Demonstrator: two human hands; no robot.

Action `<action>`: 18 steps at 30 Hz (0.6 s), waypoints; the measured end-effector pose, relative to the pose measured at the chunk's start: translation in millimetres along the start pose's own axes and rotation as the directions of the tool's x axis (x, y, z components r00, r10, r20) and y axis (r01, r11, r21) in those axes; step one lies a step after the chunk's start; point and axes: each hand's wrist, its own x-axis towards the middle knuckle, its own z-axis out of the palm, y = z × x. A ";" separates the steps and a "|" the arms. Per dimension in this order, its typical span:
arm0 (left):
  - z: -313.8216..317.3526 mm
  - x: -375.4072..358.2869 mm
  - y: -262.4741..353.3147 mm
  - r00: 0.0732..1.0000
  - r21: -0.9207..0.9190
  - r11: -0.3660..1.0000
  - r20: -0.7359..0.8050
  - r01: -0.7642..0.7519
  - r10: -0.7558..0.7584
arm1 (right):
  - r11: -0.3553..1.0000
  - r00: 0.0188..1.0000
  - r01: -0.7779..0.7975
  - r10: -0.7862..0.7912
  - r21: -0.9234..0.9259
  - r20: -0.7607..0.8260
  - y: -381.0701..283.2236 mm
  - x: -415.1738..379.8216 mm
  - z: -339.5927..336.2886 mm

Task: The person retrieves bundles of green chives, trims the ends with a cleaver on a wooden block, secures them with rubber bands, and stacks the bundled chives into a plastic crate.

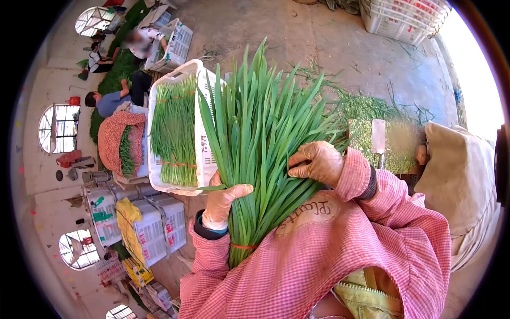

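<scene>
A large bunch of long green leafy stalks [260,133] fans out in front of my chest, with a red band [244,246] round its lower end. My left hand [224,202], in a thin translucent glove, is wrapped round the bunch's left side above the band, thumb across the front. On the right side of the leaves, my right hand [317,162], gloved too, has its fingers curled in at the edge of the bunch; whether they pinch a leaf is hidden. Just left of the bunch stands a white crate [199,125] holding banded green bundles [175,127].
At right, a cleaver [378,137] lies on a board [401,143] strewn with green clippings. Stacked white crates [149,231] stand lower left. Several people sit at upper left, one in a blue shirt [110,102]. Another white crate [396,21] is at top right.
</scene>
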 end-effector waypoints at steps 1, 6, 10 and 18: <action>-0.5 0.0 -0.5 1.000 0.017 1.000 0.002 -0.002 0.001 | 1.000 1.000 0.001 -0.001 0.000 0.000 -0.8 1.5 0.3; -5.6 0.4 -2.7 1.000 0.001 1.000 0.018 0.019 -0.019 | 0.976 0.994 0.101 -0.094 -0.191 0.047 -6.7 3.5 3.5; -5.5 -2.0 -0.8 1.000 0.003 1.000 0.011 -0.017 0.017 | 0.955 0.991 0.130 -0.113 -0.268 0.077 -4.6 9.4 13.3; -6.0 -4.2 -8.5 0.995 0.020 0.998 0.080 -0.058 0.057 | 0.654 0.457 0.019 -0.679 -0.757 -0.575 -51.4 49.3 -56.7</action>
